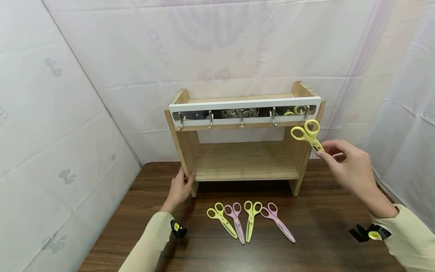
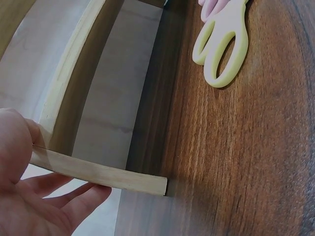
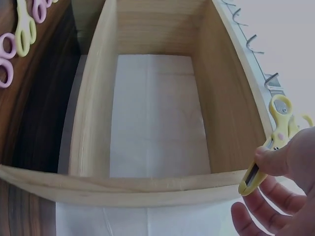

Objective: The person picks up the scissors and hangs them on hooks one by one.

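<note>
My right hand [image 1: 353,166] pinches yellow scissors [image 1: 312,139] by the blade end, thumb on one side and fingers on the other. The handle loops point up, just in front of the rightmost hook [image 1: 307,112] on the white rail [image 1: 244,104]. In the right wrist view the scissors [image 3: 280,132] overlap the rail's near end. My left hand [image 1: 179,189] grips the lower left side panel of the wooden shelf [image 1: 244,162]. Its thumb lies at the front, and in the left wrist view its fingers [image 2: 81,201] wrap behind the panel [image 2: 113,178].
On the brown table [image 1: 326,230], in front of the shelf, lie several scissors: two yellow pairs [image 1: 227,224] [image 1: 250,219] and two pink pairs [image 1: 238,223] [image 1: 282,226], handles toward the shelf. Several metal hooks line the rail. White printed sheets [image 1: 136,75] hang behind and beside the table.
</note>
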A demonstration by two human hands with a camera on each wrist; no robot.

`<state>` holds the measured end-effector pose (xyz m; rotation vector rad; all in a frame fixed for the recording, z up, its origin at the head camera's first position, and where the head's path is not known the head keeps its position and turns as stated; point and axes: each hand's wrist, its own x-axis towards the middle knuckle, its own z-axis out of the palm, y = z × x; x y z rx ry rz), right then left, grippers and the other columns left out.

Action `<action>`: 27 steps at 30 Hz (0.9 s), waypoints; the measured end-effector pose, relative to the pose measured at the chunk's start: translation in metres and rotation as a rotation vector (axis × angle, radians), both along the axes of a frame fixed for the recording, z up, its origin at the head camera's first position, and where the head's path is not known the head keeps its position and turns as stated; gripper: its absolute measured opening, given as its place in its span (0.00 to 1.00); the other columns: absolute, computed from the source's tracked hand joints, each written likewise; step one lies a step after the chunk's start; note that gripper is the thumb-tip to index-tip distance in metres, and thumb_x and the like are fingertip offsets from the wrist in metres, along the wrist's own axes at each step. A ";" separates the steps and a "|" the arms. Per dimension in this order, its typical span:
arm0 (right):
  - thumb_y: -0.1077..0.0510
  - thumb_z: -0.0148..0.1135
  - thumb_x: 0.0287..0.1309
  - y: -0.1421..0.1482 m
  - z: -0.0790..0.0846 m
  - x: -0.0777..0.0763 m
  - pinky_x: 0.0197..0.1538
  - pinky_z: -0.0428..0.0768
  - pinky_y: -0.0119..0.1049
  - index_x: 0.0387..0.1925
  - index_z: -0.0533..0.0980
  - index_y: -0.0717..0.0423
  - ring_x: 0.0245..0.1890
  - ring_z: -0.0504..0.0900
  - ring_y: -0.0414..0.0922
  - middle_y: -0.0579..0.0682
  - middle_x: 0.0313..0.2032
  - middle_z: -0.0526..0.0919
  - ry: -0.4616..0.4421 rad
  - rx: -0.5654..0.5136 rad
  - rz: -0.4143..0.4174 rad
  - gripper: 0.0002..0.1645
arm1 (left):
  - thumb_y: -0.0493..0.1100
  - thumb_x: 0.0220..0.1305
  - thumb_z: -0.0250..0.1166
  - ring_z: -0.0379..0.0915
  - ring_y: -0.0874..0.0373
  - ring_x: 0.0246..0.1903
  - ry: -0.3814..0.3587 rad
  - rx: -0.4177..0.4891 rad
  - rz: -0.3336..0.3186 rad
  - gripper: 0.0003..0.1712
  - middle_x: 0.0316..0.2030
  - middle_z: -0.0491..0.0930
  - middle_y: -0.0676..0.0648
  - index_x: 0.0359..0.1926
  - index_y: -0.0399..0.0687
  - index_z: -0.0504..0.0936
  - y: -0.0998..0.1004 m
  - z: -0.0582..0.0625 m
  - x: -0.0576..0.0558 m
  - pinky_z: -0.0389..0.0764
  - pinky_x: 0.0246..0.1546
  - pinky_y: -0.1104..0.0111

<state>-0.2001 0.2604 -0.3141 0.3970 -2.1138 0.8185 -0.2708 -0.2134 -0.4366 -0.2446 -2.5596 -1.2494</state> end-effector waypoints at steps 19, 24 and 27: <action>0.63 0.77 0.57 -0.005 -0.006 -0.017 0.34 0.75 0.13 0.38 0.86 0.60 0.28 0.77 0.22 0.52 0.29 0.85 -0.131 -0.076 0.001 0.08 | 0.44 0.80 0.55 0.82 0.36 0.51 0.011 -0.011 0.001 0.28 0.57 0.79 0.29 0.75 0.41 0.62 -0.001 0.000 0.000 0.87 0.40 0.48; 0.62 0.77 0.58 -0.005 -0.008 -0.018 0.34 0.75 0.13 0.38 0.86 0.60 0.28 0.77 0.22 0.53 0.29 0.85 -0.146 -0.077 0.000 0.08 | 0.43 0.80 0.55 0.82 0.35 0.50 0.028 -0.010 0.000 0.28 0.56 0.79 0.28 0.74 0.39 0.62 -0.001 -0.001 0.001 0.88 0.39 0.49; 0.62 0.76 0.58 -0.005 -0.009 -0.018 0.35 0.75 0.13 0.38 0.85 0.60 0.29 0.77 0.21 0.53 0.30 0.86 -0.152 -0.077 0.002 0.08 | 0.44 0.81 0.55 0.82 0.36 0.50 0.015 -0.008 0.000 0.28 0.56 0.79 0.28 0.74 0.39 0.62 0.000 -0.001 0.001 0.88 0.39 0.49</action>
